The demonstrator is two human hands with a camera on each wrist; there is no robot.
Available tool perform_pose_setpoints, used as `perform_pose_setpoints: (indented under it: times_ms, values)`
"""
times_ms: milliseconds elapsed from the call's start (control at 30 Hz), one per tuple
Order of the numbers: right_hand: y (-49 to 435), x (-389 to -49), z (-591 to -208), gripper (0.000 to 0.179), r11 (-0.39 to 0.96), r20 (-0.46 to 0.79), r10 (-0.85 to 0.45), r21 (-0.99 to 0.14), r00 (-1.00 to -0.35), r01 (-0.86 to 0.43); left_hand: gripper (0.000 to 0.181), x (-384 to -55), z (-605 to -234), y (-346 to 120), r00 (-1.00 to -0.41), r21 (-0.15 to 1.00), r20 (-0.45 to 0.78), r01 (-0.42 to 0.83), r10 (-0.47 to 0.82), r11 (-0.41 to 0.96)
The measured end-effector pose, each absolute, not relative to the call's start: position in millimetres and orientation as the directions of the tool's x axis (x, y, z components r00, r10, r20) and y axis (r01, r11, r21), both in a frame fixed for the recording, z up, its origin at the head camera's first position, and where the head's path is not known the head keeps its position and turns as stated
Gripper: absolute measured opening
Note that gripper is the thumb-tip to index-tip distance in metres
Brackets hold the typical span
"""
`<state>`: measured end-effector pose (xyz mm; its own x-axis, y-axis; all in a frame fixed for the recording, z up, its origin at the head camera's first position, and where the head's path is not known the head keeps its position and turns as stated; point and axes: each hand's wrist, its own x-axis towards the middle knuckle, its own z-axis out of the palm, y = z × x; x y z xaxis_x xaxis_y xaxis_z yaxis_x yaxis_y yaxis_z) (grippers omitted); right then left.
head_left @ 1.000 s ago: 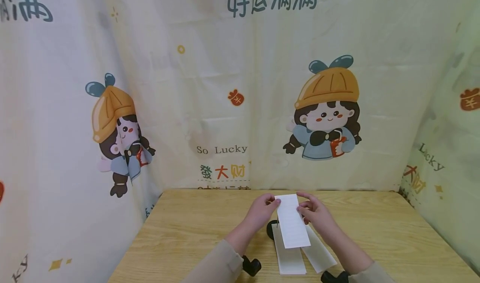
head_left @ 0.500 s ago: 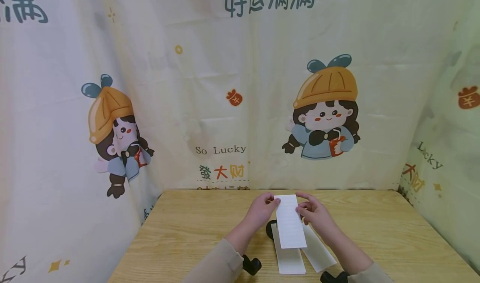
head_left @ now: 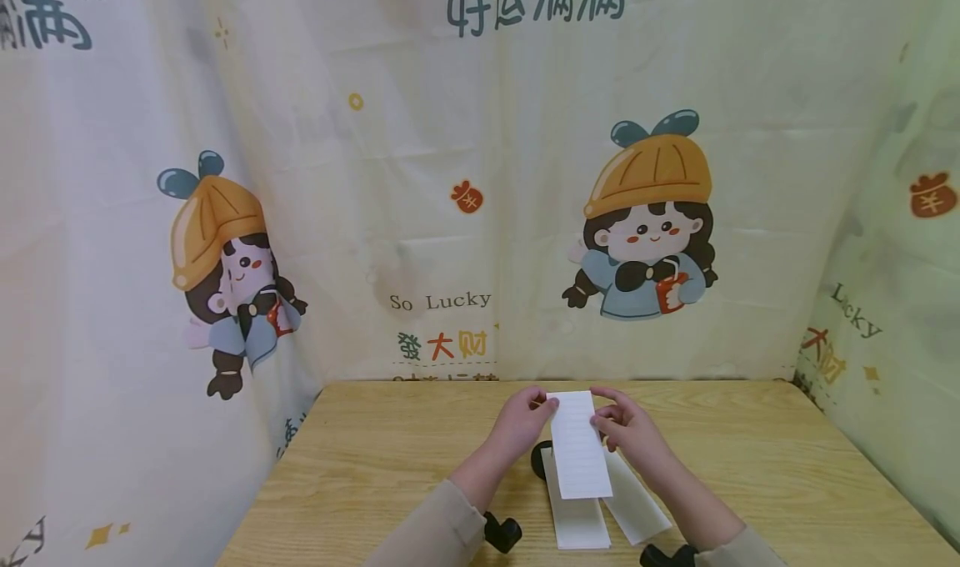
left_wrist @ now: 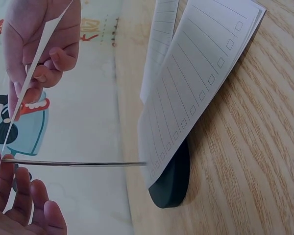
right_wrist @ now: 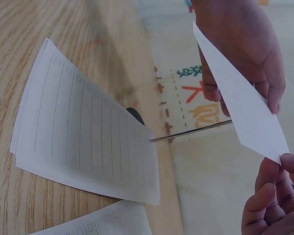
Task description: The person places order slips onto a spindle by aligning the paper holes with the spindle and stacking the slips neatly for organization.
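Note:
A white lined paper slip point(head_left: 581, 446) is held up over a bill spike. My left hand point(head_left: 522, 421) pinches its upper left corner between thumb and fingers. At its right edge my right hand point(head_left: 628, 425) pinches it, index finger stretched out above. The spike's thin metal rod point(left_wrist: 78, 163) rises from a black base point(left_wrist: 172, 196), its tip at my left fingertips. Whether the tip pierces the held slip, I cannot tell. Several slips with checkboxes point(left_wrist: 201, 73) sit low on the rod, over the base. In the right wrist view the held slip point(right_wrist: 250, 112) hides the rod's tip.
Lower slips fan out toward me in two groups, left point(head_left: 581, 521) and right point(head_left: 637, 504), on the wooden table point(head_left: 420, 434). Behind the table hangs a printed curtain point(head_left: 420, 217). Black wrist devices point(head_left: 502, 534) sit at both cuffs.
The lower end of the held slip has swung slightly left. Both hands keep their pinch and hardly move. The head view has shifted a little.

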<state>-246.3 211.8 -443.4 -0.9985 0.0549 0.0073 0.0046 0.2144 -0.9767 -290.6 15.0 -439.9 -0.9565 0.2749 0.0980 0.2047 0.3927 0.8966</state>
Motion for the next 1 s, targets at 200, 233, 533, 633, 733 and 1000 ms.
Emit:
perform_pose_setpoints:
  times_ms: [200,233,533,633,733,1000]
  values:
    - [211.0,-246.0,-446.3,0.047,0.202,0.015,0.051,-0.979,-0.999,-0.004,0.023,-290.0,-441.9,15.9,-0.958,0.902,0.091,0.195,0.272,0.386]
    - [211.0,-246.1,-446.8,0.047,0.199,0.017,0.048,-0.98,-0.999,-0.007,0.023,-290.1,-442.4,16.1,-0.958,0.902,0.089,0.193,0.272,0.385]
    - [209.5,-246.2,-448.9,0.049,0.186,0.027,0.041,-0.982,-0.999,-0.019,0.026,-289.8,-443.6,16.1,-0.963,0.903,0.082,0.18,0.256,0.389]
    - [209.3,-245.9,-449.6,0.049,0.184,0.029,0.043,-0.983,-0.999,-0.021,0.026,-289.4,-444.5,15.7,-0.963,0.904,0.085,0.182,0.256,0.386]
    - [209.4,-245.2,-450.5,0.049,0.187,0.036,0.036,-0.982,-0.999,-0.029,0.028,-289.1,-445.7,15.6,-0.963,0.905,0.091,0.187,0.255,0.383]
    - [209.9,-244.8,-452.7,0.049,0.187,0.037,0.037,-0.982,-0.999,-0.029,0.03,-289.8,-447.6,16.4,-0.965,0.914,0.081,0.171,0.247,0.367]
